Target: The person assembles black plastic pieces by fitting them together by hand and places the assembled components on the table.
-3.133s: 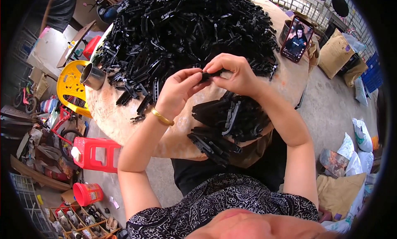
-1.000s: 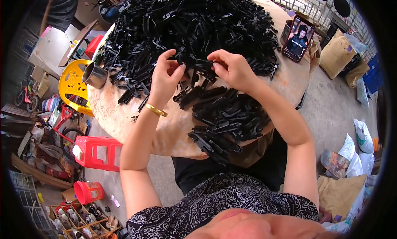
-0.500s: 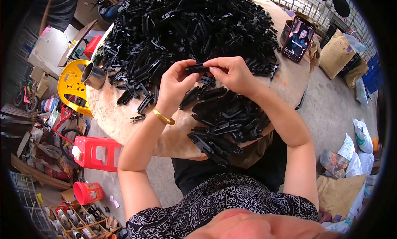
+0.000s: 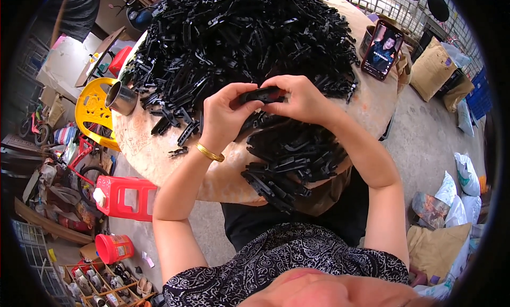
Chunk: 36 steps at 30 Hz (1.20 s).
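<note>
Between both hands I hold a black plastic part (image 4: 261,95), long and narrow, over the near side of the table. My left hand (image 4: 229,106) pinches its left end with thumb and fingertips. On its right end, the thumb and fingers of my right hand (image 4: 295,99) are closed. Part of its shape is hidden by my fingers. Beyond my hands rises a big pile of similar black parts (image 4: 239,38). A smaller heap of black parts (image 4: 297,153) lies below my right hand at the table's near edge.
The round table (image 4: 154,153) carries a metal cup (image 4: 121,98) at left and a phone (image 4: 382,51) propped upright at right. Left of it stand a yellow chair (image 4: 91,109), a red stool (image 4: 126,198) and a red bucket (image 4: 114,248). Sacks (image 4: 433,68) stand at right.
My hands have come closer together and slightly lower. The black part sits tilted differently, and my right fingers now wrap further over its end.
</note>
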Each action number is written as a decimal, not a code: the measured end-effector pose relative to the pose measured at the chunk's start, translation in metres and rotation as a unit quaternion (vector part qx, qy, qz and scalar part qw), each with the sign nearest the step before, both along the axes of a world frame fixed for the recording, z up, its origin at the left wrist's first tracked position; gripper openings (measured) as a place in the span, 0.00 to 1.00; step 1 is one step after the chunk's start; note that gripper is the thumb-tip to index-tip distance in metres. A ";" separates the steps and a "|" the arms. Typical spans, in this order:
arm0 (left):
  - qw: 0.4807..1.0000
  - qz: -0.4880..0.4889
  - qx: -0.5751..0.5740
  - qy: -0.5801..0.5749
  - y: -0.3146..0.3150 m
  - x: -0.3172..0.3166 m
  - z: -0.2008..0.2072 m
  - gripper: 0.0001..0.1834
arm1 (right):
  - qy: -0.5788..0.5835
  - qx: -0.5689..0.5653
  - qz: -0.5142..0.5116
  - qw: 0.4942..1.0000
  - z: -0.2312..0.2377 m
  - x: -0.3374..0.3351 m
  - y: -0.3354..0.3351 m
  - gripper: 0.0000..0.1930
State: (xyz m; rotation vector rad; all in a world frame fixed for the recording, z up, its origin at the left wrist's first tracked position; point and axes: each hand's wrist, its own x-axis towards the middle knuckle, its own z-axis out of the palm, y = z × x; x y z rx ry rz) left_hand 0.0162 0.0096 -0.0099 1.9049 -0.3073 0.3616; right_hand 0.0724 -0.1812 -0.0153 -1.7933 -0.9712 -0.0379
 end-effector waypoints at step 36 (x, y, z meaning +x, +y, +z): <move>0.918 -0.071 0.378 -0.097 0.002 0.019 -0.013 0.15 | -0.222 -0.162 -0.037 0.961 -0.026 0.019 -0.005 0.11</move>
